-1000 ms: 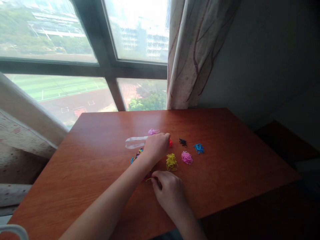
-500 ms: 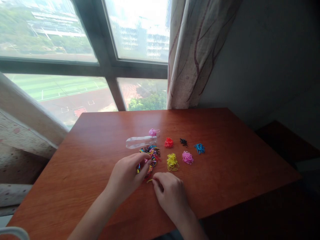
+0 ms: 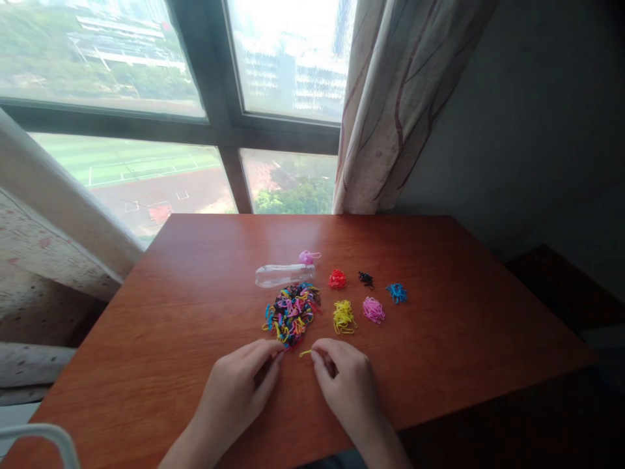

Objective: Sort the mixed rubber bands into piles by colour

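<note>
A mixed heap of small coloured rubber bands (image 3: pixel 291 311) lies on the brown wooden table (image 3: pixel 439 339). To its right sit sorted little piles: yellow (image 3: pixel 344 316), pink (image 3: pixel 374 309), red (image 3: pixel 336 279), black (image 3: pixel 366 279) and blue (image 3: pixel 397 292). My right hand (image 3: pixel 344 381) rests on the table just below the heap, thumb and forefinger pinched on a single yellow band (image 3: pixel 305 352). My left hand (image 3: pixel 239 391) lies beside it, fingers curled loosely, fingertips near the heap's lower edge, holding nothing that I can see.
A clear plastic bottle (image 3: pixel 278 275) with a pink cap lies on its side behind the heap. A window and curtains (image 3: pixel 390 104) stand behind the table. A white curved rim (image 3: pixel 43 435) shows at the bottom left corner.
My left hand has drawn back from the red pile to the near side of the heap, uncovering the heap. The right hand keeps its pinch on the yellow band. The view shifted slightly.
</note>
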Demonstrator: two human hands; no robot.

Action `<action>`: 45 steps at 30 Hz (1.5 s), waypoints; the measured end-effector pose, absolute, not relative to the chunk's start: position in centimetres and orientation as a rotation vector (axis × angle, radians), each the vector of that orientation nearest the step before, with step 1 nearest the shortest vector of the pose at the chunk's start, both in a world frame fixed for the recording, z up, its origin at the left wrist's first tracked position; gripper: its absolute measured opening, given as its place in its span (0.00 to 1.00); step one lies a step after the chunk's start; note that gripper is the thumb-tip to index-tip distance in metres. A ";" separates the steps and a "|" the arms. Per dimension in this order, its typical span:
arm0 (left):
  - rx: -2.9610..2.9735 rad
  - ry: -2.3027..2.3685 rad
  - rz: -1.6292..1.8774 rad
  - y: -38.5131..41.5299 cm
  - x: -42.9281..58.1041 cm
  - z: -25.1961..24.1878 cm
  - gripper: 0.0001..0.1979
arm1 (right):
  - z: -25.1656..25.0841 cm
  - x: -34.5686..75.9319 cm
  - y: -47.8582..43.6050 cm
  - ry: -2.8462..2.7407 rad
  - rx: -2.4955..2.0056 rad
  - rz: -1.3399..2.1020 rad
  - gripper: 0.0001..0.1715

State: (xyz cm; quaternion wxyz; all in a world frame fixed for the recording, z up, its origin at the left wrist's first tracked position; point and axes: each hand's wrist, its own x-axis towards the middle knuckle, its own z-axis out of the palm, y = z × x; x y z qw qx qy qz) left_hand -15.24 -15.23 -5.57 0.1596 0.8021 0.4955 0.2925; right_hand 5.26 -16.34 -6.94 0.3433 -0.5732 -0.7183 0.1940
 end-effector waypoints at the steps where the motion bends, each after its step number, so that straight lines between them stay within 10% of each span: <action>1: 2.298 1.424 0.834 -15.2 -15.2 -5.5 0.09 | -7.0 5.4 -16.2 -1.855 -1.490 0.502 0.07; 45: 2.367 1.436 0.681 -15.2 -15.2 -5.9 0.09 | -6.2 3.1 -15.2 -1.972 -1.617 0.398 0.09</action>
